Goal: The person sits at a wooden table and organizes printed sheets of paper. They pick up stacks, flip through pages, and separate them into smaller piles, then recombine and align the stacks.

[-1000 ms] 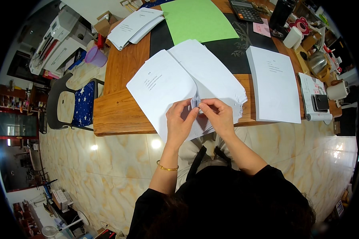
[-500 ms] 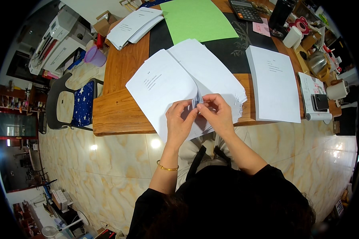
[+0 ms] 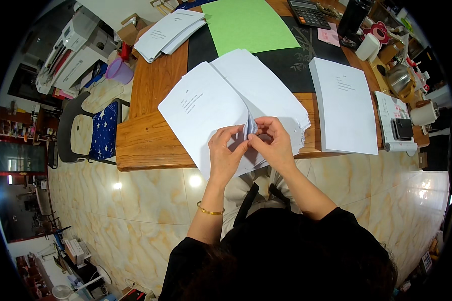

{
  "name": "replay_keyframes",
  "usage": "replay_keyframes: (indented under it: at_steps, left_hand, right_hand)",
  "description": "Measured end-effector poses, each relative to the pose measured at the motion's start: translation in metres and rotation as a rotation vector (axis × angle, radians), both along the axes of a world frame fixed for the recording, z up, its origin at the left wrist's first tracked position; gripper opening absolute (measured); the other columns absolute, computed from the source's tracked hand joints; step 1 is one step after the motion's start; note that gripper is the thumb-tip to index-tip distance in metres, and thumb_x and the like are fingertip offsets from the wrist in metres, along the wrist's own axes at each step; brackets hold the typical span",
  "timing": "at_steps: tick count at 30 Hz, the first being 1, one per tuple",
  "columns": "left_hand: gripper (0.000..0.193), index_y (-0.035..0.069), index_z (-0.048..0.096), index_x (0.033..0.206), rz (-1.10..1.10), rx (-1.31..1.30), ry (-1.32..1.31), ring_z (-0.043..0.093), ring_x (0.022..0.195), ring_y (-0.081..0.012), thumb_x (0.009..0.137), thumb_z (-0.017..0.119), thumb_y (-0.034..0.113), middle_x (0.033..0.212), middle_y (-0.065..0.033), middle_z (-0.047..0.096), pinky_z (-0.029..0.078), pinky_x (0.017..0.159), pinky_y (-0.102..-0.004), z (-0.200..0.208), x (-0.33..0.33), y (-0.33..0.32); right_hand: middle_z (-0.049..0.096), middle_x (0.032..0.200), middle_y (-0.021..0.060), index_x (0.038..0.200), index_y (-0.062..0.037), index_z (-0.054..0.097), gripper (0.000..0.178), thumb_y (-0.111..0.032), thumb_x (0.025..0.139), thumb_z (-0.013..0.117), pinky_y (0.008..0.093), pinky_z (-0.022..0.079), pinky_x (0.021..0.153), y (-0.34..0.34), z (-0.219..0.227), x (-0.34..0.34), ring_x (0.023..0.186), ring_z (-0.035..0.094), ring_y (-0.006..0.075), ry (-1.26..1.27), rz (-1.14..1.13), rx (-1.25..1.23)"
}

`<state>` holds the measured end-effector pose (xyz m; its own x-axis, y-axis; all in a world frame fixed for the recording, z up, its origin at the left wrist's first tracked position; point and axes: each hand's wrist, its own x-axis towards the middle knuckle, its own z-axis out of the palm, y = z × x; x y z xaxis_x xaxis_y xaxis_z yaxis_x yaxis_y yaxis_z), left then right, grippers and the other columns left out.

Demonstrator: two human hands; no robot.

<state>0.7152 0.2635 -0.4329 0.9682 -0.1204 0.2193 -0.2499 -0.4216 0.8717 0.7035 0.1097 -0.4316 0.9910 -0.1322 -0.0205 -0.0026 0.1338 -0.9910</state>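
In front of me, white printed sheets (image 3: pixel 196 110) lie turned at a slant over the table's near edge. Their near right corner is curled upward between my hands. My left hand (image 3: pixel 225 148) pinches the lifted corner from the left with thumb and fingers. From the right, my right hand (image 3: pixel 273 143) grips the same corner, its thumb tip close to the left thumb. The raised sheets stand slightly apart there; how many is hidden. Beneath and to the right lies a fanned pile of white paper (image 3: pixel 276 93) with an uneven right edge.
A neat paper stack (image 3: pixel 346 110) lies on the right, another stack (image 3: pixel 165 35) at the far left. A green sheet (image 3: pixel 251 25) covers part of the black mat (image 3: pixel 286 65). A calculator (image 3: pixel 309 14) and kettle (image 3: pixel 401 80) are farther right. A chair (image 3: pixel 80 130) stands left.
The gaps between the lifted sheets have changed slightly at the corner. My right fingers have shifted a little; both hands stay in nearly the same place.
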Motion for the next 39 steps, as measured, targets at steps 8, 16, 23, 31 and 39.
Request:
replay_keyframes:
  at_steps: [8, 16, 23, 31, 39]
  left_hand:
    - [0.038, 0.009, 0.069, 0.117, 0.015, -0.068, 0.053, 0.058, 0.109, -0.0262, 0.081, 0.079, 0.017, 0.114, -0.0072, 0.068, 0.04, 0.1, -0.0391, -0.003, -0.001, 0.0]
    - [0.038, 0.008, 0.068, 0.117, 0.029, -0.036, 0.048, 0.058, 0.109, -0.0259, 0.082, 0.079, 0.02, 0.113, -0.0083, 0.068, 0.04, 0.099, -0.0402, -0.005, -0.001, 0.0]
    - [0.035, 0.006, 0.065, 0.126, 0.11, -0.315, 0.209, 0.053, 0.094, -0.0215, 0.091, 0.064, 0.008, 0.094, -0.0064, 0.064, 0.04, 0.099, -0.0401, 0.011, -0.008, -0.009]
    - [0.026, 0.016, 0.073, 0.113, 0.037, 0.153, -0.195, 0.055, 0.096, -0.0234, 0.088, 0.067, 0.011, 0.092, -0.007, 0.06, 0.028, 0.11, -0.0463, -0.001, -0.009, -0.016]
    - [0.025, 0.012, 0.072, 0.105, 0.071, 0.051, -0.053, 0.059, 0.097, -0.0199, 0.083, 0.078, 0.024, 0.096, -0.0046, 0.065, 0.027, 0.11, -0.0462, 0.006, -0.003, -0.021]
  right_hand:
    - [0.062, 0.101, 0.0049, 0.118, 0.001, 0.057, 0.035, -0.005, 0.086, 0.071, 0.0219, 0.05, 0.073, -0.001, -0.006, 0.0, 0.091, 0.059, 0.0107, -0.02, -0.002, 0.026]
    - [0.062, 0.102, 0.0066, 0.118, 0.0016, 0.055, 0.035, -0.002, 0.086, 0.068, 0.0239, 0.052, 0.072, -0.003, -0.008, 0.0, 0.089, 0.059, 0.0115, -0.027, 0.011, 0.053]
    - [0.062, 0.104, 0.0081, 0.119, 0.0, 0.054, 0.036, -0.001, 0.086, 0.068, 0.0239, 0.052, 0.072, 0.005, -0.01, 0.003, 0.085, 0.059, 0.011, -0.052, -0.092, -0.073]
    - [0.066, 0.098, 0.0068, 0.114, 0.0021, 0.06, 0.023, -0.005, 0.093, 0.064, 0.0241, 0.054, 0.068, 0.001, -0.001, 0.0, 0.083, 0.062, 0.0094, 0.0, -0.11, -0.012]
    - [0.065, 0.104, 0.0071, 0.123, -0.0006, 0.062, 0.03, -0.009, 0.095, 0.066, 0.0259, 0.059, 0.072, -0.011, -0.002, 0.0, 0.087, 0.064, 0.0107, -0.015, 0.022, 0.08]
